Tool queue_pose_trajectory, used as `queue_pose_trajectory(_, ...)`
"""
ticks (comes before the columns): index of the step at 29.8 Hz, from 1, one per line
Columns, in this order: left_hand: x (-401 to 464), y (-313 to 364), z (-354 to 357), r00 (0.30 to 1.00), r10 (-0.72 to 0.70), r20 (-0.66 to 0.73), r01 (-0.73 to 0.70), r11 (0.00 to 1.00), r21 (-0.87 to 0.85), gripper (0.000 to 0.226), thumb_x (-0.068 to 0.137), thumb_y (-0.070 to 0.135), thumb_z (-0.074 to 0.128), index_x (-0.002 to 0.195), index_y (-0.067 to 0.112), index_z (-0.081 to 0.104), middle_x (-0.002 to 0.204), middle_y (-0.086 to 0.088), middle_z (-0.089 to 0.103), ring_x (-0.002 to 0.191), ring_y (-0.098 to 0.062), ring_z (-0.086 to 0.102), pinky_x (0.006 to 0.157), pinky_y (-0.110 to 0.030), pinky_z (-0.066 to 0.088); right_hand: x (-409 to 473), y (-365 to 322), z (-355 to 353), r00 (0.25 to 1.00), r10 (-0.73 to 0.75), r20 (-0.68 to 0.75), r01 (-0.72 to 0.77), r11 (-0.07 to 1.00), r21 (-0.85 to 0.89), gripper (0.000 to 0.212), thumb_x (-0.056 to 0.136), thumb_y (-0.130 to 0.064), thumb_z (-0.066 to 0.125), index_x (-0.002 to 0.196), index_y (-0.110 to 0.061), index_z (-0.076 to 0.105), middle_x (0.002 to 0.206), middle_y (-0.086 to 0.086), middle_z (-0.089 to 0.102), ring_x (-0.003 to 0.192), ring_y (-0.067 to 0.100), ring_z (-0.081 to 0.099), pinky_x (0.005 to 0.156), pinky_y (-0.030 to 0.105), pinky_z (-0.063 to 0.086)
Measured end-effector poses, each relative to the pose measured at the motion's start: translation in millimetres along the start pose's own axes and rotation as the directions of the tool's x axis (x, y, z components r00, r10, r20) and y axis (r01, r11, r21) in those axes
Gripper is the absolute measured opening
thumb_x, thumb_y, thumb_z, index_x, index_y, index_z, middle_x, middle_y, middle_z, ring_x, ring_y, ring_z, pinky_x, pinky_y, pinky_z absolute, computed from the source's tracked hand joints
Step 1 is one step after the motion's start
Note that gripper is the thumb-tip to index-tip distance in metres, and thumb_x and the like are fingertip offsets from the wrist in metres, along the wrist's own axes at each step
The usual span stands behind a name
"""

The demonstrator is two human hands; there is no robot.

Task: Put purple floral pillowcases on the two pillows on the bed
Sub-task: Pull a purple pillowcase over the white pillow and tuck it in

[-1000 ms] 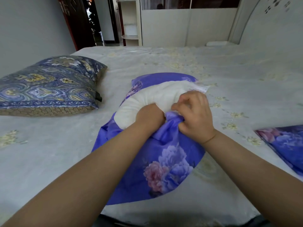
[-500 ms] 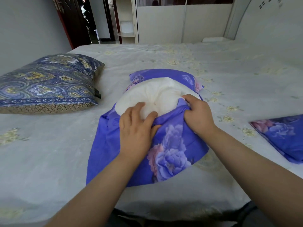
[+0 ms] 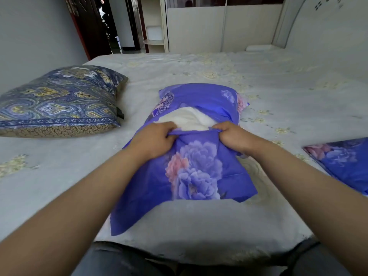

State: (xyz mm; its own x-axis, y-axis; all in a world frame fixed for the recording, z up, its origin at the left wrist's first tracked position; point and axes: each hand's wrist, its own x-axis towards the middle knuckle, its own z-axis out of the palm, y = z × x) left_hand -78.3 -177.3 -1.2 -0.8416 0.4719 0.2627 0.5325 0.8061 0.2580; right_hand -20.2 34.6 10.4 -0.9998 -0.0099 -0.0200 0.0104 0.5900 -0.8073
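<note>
A white pillow (image 3: 187, 120) lies in the middle of the bed, mostly inside a purple floral pillowcase (image 3: 195, 168). Only a patch of white shows through the case's opening. My left hand (image 3: 153, 139) and my right hand (image 3: 232, 135) each grip the near edge of that opening, a short way apart, with the fabric stretched between them. A second purple floral pillowcase (image 3: 344, 162) lies flat at the right edge of view. A second pillow in a dark blue and gold patterned cover (image 3: 59, 102) rests on the left of the bed.
The bed (image 3: 278, 92) has a pale grey embroidered sheet, and its near edge is just in front of my legs. A white headboard (image 3: 326, 22) curves up at the right. A wardrobe and a dark doorway (image 3: 93, 24) stand beyond the far side.
The case now covers more of the white pillow. My left hand went from pressing on the pillow to gripping the opening's edge. Both hands moved apart along that edge.
</note>
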Motion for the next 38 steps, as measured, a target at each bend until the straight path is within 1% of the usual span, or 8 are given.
queue_pose_trajectory(3, 11, -2, -17, 0.989, 0.026, -0.144, -0.01, 0.993, 0.115, 0.019, 0.089, 0.029, 0.051, 0.099, 0.019, 0.063, 0.111, -0.009, 0.058, 0.104, -0.032, 0.055, 0.078, -0.036, 0.045, -1, -14, -19, 0.974, 0.158, 0.16, -0.119, 0.965, -0.233, 0.025, 0.094, -0.011, 0.04, 0.084, -0.012, 0.063, 0.042, -0.007, 0.059, 0.03, 0.004, 0.051, 0.029, 0.015, 0.034)
queue_pose_trajectory(6, 10, 0, -12, 0.974, 0.05, -0.22, -0.06, 0.997, -0.039, 0.018, 0.087, 0.017, 0.052, 0.104, 0.016, 0.053, 0.113, -0.006, 0.057, 0.103, -0.034, 0.054, 0.079, -0.037, 0.043, 2, -11, -27, 0.978, 0.153, 0.142, -0.112, 0.959, -0.26, 0.025, 0.09, -0.021, 0.048, 0.096, -0.007, 0.067, 0.087, 0.012, 0.073, 0.079, 0.032, 0.07, 0.067, 0.04, 0.056)
queue_pose_trajectory(13, 18, 15, -6, 0.985, -0.027, 0.172, 0.077, 0.953, -0.293, 0.025, 0.095, 0.018, 0.047, 0.071, 0.016, 0.056, 0.071, -0.001, 0.058, 0.076, -0.022, 0.056, 0.068, -0.025, 0.035, -31, 7, -3, 0.868, -0.299, -0.396, -0.118, 0.649, -0.751, 0.048, 0.09, -0.021, 0.049, 0.138, -0.025, 0.045, 0.134, 0.013, 0.039, 0.117, 0.035, 0.042, 0.088, 0.043, 0.042)
queue_pose_trajectory(20, 26, 32, -14, 0.865, -0.086, 0.494, 0.125, 0.991, -0.045, 0.042, 0.094, 0.052, 0.04, 0.069, 0.02, 0.053, 0.081, 0.003, 0.055, 0.079, -0.017, 0.052, 0.075, -0.026, 0.036, -23, 3, -1, 0.897, -0.004, -0.442, 0.042, 0.996, 0.077, 0.031, 0.099, -0.019, 0.045, 0.126, -0.014, 0.058, 0.125, 0.004, 0.061, 0.115, 0.019, 0.056, 0.095, 0.023, 0.04)
queue_pose_trajectory(24, 24, 30, -1, 0.979, -0.032, 0.201, 0.016, 0.997, 0.08, 0.041, 0.095, 0.048, 0.041, 0.081, 0.014, 0.059, 0.102, -0.012, 0.058, 0.086, -0.026, 0.051, 0.075, -0.032, 0.042, -15, 5, -19, 0.988, 0.135, -0.078, -0.078, 0.862, 0.501, 0.031, 0.093, 0.002, 0.045, 0.114, -0.007, 0.065, 0.092, 0.006, 0.07, 0.078, 0.016, 0.066, 0.077, 0.026, 0.054)
queue_pose_trajectory(30, 26, 23, -1, 0.992, 0.113, 0.06, -0.11, 0.993, -0.044, 0.019, 0.095, 0.013, 0.044, 0.104, 0.009, 0.06, 0.103, -0.015, 0.065, 0.098, -0.032, 0.058, 0.076, -0.033, 0.042, -16, -7, -43, 0.949, 0.198, 0.243, -0.04, 0.845, -0.533, 0.042, 0.097, -0.032, 0.046, 0.058, -0.016, 0.045, 0.057, -0.004, 0.045, 0.055, 0.013, 0.036, 0.056, 0.025, 0.034)
queue_pose_trajectory(33, 34, 25, -14, 0.913, 0.014, 0.408, 0.014, 0.998, -0.065, 0.035, 0.095, 0.035, 0.049, 0.076, 0.007, 0.059, 0.073, -0.007, 0.057, 0.074, -0.023, 0.054, 0.06, -0.028, 0.035, -10, -13, -54, 0.908, 0.317, 0.272, -0.054, 0.735, -0.676, 0.058, 0.092, -0.06, 0.039, 0.056, -0.015, 0.045, 0.056, -0.001, 0.04, 0.059, 0.019, 0.035, 0.061, 0.029, 0.037)
queue_pose_trajectory(38, 18, 7, -8, 0.967, 0.002, 0.255, 0.021, 0.996, -0.086, 0.069, 0.066, 0.08, 0.052, 0.051, 0.015, 0.034, 0.052, 0.0, 0.033, 0.053, -0.016, 0.035, 0.056, -0.031, 0.031, -23, 15, -63, 0.983, 0.119, 0.143, 0.015, 0.717, -0.697, 0.048, 0.09, -0.055, 0.044, 0.071, -0.013, 0.057, 0.072, 0.003, 0.055, 0.071, 0.022, 0.051, 0.07, 0.03, 0.041)
